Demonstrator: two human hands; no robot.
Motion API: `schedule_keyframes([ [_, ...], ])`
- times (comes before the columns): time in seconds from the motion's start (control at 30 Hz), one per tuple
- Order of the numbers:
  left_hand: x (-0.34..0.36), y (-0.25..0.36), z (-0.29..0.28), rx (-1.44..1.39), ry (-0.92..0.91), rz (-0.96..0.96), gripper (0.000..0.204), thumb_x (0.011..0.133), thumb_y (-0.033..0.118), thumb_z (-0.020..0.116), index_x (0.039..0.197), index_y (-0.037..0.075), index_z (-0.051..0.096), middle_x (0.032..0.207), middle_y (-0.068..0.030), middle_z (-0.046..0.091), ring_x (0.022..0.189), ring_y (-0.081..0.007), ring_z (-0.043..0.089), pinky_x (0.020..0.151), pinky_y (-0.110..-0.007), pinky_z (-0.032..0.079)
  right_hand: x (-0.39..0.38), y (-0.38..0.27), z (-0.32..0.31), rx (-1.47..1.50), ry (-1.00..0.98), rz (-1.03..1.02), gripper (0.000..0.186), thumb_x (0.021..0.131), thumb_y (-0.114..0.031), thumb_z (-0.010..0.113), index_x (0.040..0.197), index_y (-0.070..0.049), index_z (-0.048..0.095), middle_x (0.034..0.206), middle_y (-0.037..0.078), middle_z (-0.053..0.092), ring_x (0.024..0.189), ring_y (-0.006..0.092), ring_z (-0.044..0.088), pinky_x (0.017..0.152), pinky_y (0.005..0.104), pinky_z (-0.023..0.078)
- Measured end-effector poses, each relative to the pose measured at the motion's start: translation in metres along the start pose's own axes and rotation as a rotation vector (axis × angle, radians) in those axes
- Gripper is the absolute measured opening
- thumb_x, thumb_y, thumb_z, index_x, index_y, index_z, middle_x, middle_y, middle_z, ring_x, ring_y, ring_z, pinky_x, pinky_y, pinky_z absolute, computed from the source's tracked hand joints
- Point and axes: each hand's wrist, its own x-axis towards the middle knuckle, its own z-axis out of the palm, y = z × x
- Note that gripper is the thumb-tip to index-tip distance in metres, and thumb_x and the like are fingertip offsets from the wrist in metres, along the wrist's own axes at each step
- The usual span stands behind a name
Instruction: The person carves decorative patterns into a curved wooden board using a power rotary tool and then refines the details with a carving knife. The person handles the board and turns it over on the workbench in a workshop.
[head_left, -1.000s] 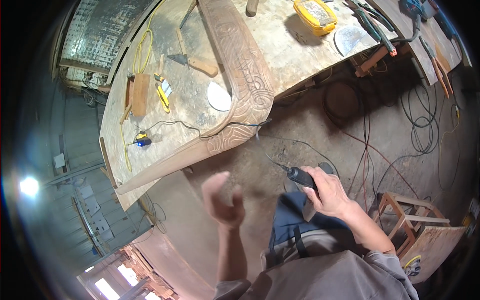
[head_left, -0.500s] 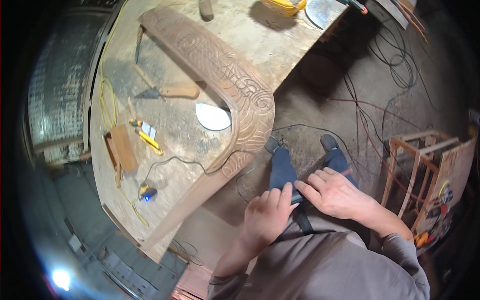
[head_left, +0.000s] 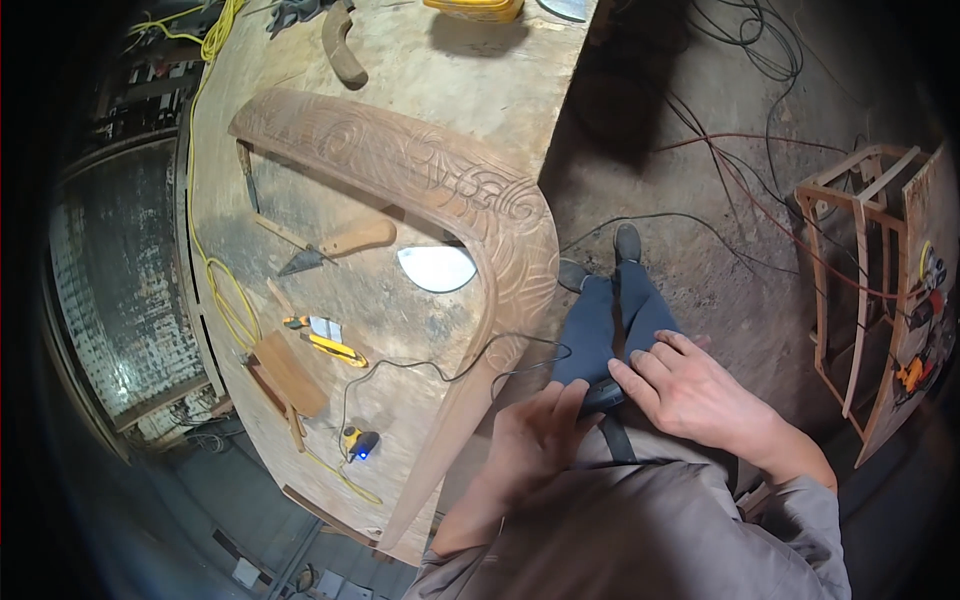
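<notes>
In front of my waist, my left hand (head_left: 540, 425) is closed round a small black box-like object (head_left: 602, 397); its exact kind does not show. My right hand (head_left: 690, 390) is beside it with fingers bent, its fingertips on the object's right edge. Part of the right fingers' grip is hidden. Below hangs a dark strap (head_left: 617, 440) against my clothes. To the left, a curved wooden piece with carved swirls (head_left: 470, 180) lies on the workbench (head_left: 510, 70), its bend nearest my hands. A black cable (head_left: 410, 362) crosses its lower arm.
On the bench lie a wooden-handled trowel (head_left: 350, 240), a white half-round plate (head_left: 437, 268), a yellow utility knife (head_left: 337, 350), a wooden box (head_left: 288, 372) and a small blue-lit device (head_left: 362, 445). Cords (head_left: 720, 190) trail over the floor. A wooden frame (head_left: 860, 290) stands right.
My view has turned, so the bench appears lower and the floor frame further right. The black object between my hands shows more fully. Both hands stay together at my waist.
</notes>
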Motion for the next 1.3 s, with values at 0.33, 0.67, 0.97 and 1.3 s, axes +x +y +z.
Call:
schedule_keyframes([
  [0.33, 0.013, -0.002, 0.013, -0.126, 0.008, 0.070, 0.036, 0.090, 0.016, 0.072, 0.122, 0.009, 0.057, 0.094, -0.0137, 0.064, 0.081, -0.0394, 0.066, 0.066, -0.045, 0.055, 0.007, 0.011, -0.013, 0.034, 0.176, 0.028, 0.037, 0.081, -0.011, 0.062, 0.114, 0.005, 0.067, 0.101, 0.015, 0.064, 0.099, 0.0303, 0.065, 0.102, 0.0466, 0.049],
  [0.67, 0.040, 0.026, -0.010, -0.456, -0.154, -0.208, 0.054, 0.095, 0.000, 0.057, 0.147, 0.009, 0.045, 0.129, -0.0224, 0.061, 0.124, -0.0365, 0.060, 0.103, -0.039, 0.046, -0.020, 0.018, 0.032, 0.753, 0.529, 0.395, 0.034, 0.081, 0.004, 0.072, 0.113, 0.002, 0.065, 0.093, 0.013, 0.069, 0.079, 0.0250, 0.069, 0.070, 0.0342, 0.056],
  [0.97, 0.066, 0.040, -0.003, -0.331, 0.090, 0.071, 0.050, 0.080, 0.003, 0.077, 0.127, 0.003, 0.061, 0.114, -0.0162, 0.066, 0.108, -0.0338, 0.064, 0.097, -0.038, 0.050, -0.006, 0.024, 0.055, 2.004, 0.483, 0.803, 0.019, 0.101, -0.001, 0.052, 0.120, 0.003, 0.054, 0.112, 0.014, 0.068, 0.104, 0.0172, 0.066, 0.092, 0.0298, 0.053],
  [1.3, 0.169, -0.027, -0.022, 0.079, 1.015, -0.266, 0.086, 0.073, 0.023, 0.088, 0.142, -0.006, 0.043, 0.126, -0.0253, 0.048, 0.121, -0.0429, 0.047, 0.106, -0.050, 0.038, -0.019, 0.019, 0.023, 1.659, 0.825, 0.698, 0.037, 0.100, -0.025, 0.064, 0.122, 0.001, 0.050, 0.107, 0.015, 0.067, 0.093, 0.0234, 0.071, 0.085, 0.0363, 0.059],
])
